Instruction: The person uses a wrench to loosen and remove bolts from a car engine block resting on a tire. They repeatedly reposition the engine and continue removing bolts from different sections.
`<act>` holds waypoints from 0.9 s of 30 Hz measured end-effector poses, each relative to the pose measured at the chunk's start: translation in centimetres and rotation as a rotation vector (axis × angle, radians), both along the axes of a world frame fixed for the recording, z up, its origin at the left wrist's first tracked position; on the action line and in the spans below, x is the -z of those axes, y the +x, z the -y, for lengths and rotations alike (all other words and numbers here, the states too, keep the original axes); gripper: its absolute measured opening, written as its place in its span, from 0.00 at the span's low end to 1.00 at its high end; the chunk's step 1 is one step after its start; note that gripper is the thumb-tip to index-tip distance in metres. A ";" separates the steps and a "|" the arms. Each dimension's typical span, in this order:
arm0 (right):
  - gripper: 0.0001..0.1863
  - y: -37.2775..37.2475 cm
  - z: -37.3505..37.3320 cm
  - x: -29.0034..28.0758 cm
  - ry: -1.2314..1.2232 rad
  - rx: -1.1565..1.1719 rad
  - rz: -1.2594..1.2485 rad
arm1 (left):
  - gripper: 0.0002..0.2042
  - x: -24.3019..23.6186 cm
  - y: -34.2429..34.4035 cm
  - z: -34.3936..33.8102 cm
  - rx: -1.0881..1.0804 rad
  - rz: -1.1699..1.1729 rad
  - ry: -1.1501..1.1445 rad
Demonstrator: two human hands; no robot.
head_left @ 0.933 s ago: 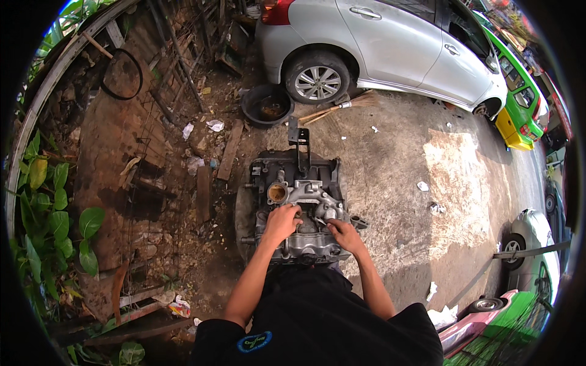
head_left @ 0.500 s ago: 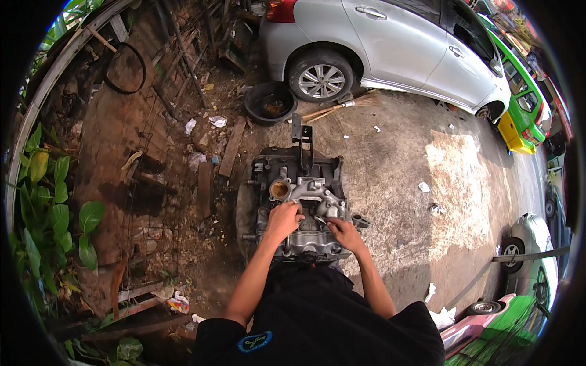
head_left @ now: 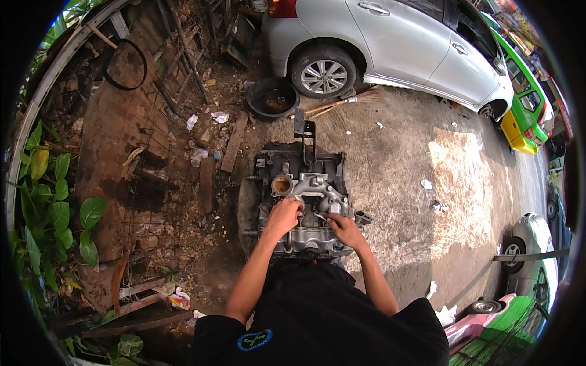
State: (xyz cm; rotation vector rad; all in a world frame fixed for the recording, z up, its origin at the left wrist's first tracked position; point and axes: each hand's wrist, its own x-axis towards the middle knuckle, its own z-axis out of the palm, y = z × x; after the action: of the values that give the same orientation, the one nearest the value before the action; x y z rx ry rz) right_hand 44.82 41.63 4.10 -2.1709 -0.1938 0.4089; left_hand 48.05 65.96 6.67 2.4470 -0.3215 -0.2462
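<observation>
A car engine (head_left: 311, 241) sits in front of me, dark at its edges, with a rounded grey metal cover on the near side. A silver cast pipe piece (head_left: 314, 183) with a round brownish opening is fixed across its top. My left hand (head_left: 284, 218) lies on the engine just below that opening, fingers curled; what they grip, if anything, is hidden. My right hand (head_left: 344, 230) pinches the end of a small, thin, silvery wrench-like tool (head_left: 320, 215), whose other end reaches in toward the middle of the engine. Its exact kind is too small to tell.
Beyond the engine stand a black basin (head_left: 273, 99), a stick broom (head_left: 342, 104) and a silver car (head_left: 403, 46). Wooden planks (head_left: 234, 141), litter and rusty mesh lie left. Green leaves (head_left: 58, 216) line the far left. More vehicles, one green and yellow (head_left: 519, 131), stand right.
The whole view has shifted slightly. Both hands stay at nearly the same places on the engine, the right one still pinching the small tool.
</observation>
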 end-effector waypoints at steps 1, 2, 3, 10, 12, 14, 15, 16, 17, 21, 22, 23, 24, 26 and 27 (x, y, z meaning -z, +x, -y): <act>0.17 0.0 0.0 0.0 0.004 0.000 -0.004 | 0.07 -0.1 0.0 0.1 -0.020 0.006 0.006; 0.17 0.0 -0.1 0.0 -0.006 -0.008 -0.003 | 0.07 -0.1 -0.1 0.1 -0.012 0.006 0.019; 0.17 -0.1 -0.1 -0.1 -0.010 -0.010 0.001 | 0.07 -0.1 -0.1 0.2 -0.010 0.014 0.026; 0.17 0.1 -0.3 -0.7 -0.025 -0.007 -0.025 | 0.09 0.0 0.5 -0.6 0.049 -0.028 -0.102; 0.16 0.3 -0.3 -0.8 -0.036 -0.007 -0.020 | 0.09 -0.1 0.4 -0.7 0.049 -0.019 -0.080; 0.16 0.4 -0.2 -0.7 -0.028 -0.008 -0.009 | 0.09 -0.3 0.4 -0.6 0.042 -0.007 -0.063; 0.16 0.5 -0.2 -0.7 -0.015 -0.009 -0.001 | 0.09 -0.4 0.3 -0.5 0.037 0.004 -0.057; 0.16 0.5 -0.2 -0.7 0.000 -0.005 0.005 | 0.09 -0.6 0.3 -0.3 0.032 0.011 -0.051; 0.16 0.6 -0.3 -0.6 -0.002 -0.008 0.011 | 0.09 -0.8 0.2 -0.2 0.030 -0.001 -0.021; 0.16 0.7 -0.4 -0.6 -0.021 -0.006 0.009 | 0.09 -1.3 0.1 0.3 0.010 -0.036 0.023; 0.16 0.7 -0.4 -0.6 -0.030 -0.006 0.001 | 0.10 -1.3 0.1 0.3 0.000 -0.039 0.008; 0.16 0.7 -0.4 -0.6 -0.031 -0.006 0.005 | 0.09 -1.2 0.1 0.4 -0.002 -0.027 0.016; 0.16 0.7 -0.4 -0.6 -0.031 -0.007 0.008 | 0.09 -1.1 0.1 0.3 -0.006 -0.014 0.018; 0.16 0.8 -0.5 -0.6 -0.031 -0.004 0.013 | 0.08 -0.7 0.1 0.2 0.003 -0.014 0.020; 0.16 0.8 -0.5 -0.6 -0.031 -0.001 0.014 | 0.08 -0.4 0.1 0.1 0.017 -0.026 0.021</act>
State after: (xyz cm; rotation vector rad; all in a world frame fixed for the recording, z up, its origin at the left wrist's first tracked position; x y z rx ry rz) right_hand 45.60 42.11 4.65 -2.2046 -0.1976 0.3993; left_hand 48.17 65.89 7.12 2.4605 -0.3304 -0.2902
